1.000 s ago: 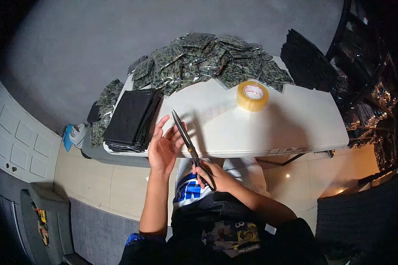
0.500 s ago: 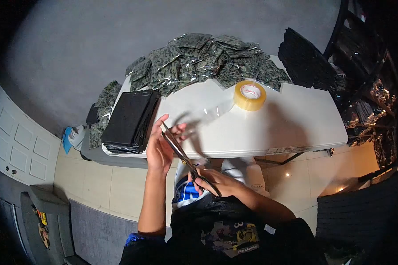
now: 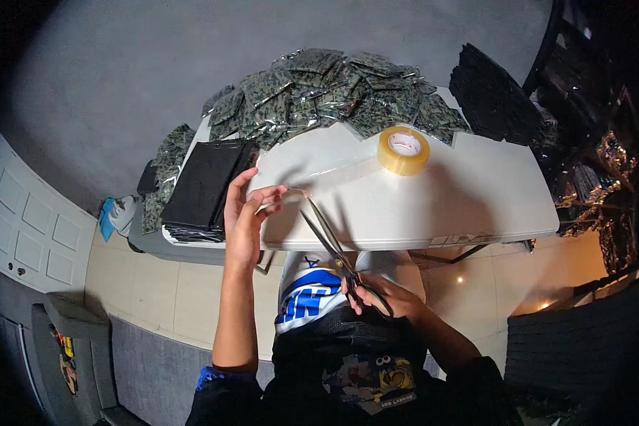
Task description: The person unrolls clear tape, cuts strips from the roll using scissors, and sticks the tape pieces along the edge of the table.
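My right hand (image 3: 383, 295) is wrapped round the handles of a pair of scissors (image 3: 339, 259). The blades point up and to the left, slightly parted, their tips over the white table. From a roll of clear yellowish tape (image 3: 403, 151) lying on the table, a transparent strip (image 3: 341, 172) runs left to the fingertips of my left hand (image 3: 247, 216). Those fingers appear to pinch its free end, while one finger stays raised. The scissor tips are just below the strip, close to my left fingertips; whether they touch it I cannot tell.
Camouflage-patterned packets in clear wrap (image 3: 319, 96) are heaped along the table's (image 3: 405, 220) back edge. A stack of flat black packets (image 3: 209, 188) stands at the left, and another black stack (image 3: 493, 96) at the back right. A dark rack (image 3: 593, 170) is beyond the right end.
The scissors have moved right, away from my left palm, and their blades have parted a little. My left hand has shifted slightly left, its fingers drawn closer together.
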A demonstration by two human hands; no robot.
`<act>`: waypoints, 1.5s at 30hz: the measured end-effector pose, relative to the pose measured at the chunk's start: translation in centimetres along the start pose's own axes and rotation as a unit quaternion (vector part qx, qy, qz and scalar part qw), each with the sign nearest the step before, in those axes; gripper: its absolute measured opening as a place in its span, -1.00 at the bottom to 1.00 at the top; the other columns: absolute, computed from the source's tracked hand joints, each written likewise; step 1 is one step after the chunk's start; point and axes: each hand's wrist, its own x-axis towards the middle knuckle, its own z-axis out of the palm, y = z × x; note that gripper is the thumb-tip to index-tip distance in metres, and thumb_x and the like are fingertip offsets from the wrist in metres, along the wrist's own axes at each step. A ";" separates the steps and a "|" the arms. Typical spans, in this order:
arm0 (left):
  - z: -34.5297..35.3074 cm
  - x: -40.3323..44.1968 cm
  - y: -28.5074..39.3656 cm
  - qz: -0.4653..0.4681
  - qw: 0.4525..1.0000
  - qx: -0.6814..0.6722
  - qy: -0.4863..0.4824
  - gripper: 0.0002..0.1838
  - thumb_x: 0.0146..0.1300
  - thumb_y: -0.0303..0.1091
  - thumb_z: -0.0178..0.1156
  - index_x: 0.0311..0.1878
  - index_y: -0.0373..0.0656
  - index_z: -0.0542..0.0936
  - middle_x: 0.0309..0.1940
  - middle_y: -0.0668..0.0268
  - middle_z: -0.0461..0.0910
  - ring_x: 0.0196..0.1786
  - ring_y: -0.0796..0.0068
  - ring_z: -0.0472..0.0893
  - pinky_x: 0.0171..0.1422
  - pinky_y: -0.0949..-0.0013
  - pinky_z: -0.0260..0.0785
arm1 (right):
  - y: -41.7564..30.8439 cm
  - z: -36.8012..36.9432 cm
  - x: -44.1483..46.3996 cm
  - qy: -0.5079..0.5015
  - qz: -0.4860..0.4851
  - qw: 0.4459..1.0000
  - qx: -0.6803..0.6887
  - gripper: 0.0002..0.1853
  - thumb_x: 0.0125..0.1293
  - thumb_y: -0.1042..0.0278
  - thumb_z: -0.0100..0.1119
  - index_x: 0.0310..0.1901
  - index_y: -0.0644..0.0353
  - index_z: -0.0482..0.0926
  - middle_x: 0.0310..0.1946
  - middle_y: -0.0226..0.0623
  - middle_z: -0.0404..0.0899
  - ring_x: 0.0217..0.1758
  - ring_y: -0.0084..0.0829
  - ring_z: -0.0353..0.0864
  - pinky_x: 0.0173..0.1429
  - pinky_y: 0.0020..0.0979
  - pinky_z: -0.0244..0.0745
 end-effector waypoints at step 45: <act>0.4 -0.9 0.2 -0.005 0.999 -0.043 -0.026 -0.48 0.59 -0.32 0.05 0.53 -0.21 0.26 0.12 -0.15 0.73 0.03 0.15 0.80 0.29 0.07 0.59 | 0.1 1.3 7.1 0.075 -0.038 0.996 -0.012 -0.61 0.74 -0.07 -0.07 0.01 0.15 0.45 -0.45 -0.41 0.54 -0.39 -0.54 0.60 -0.22 -0.39 0.55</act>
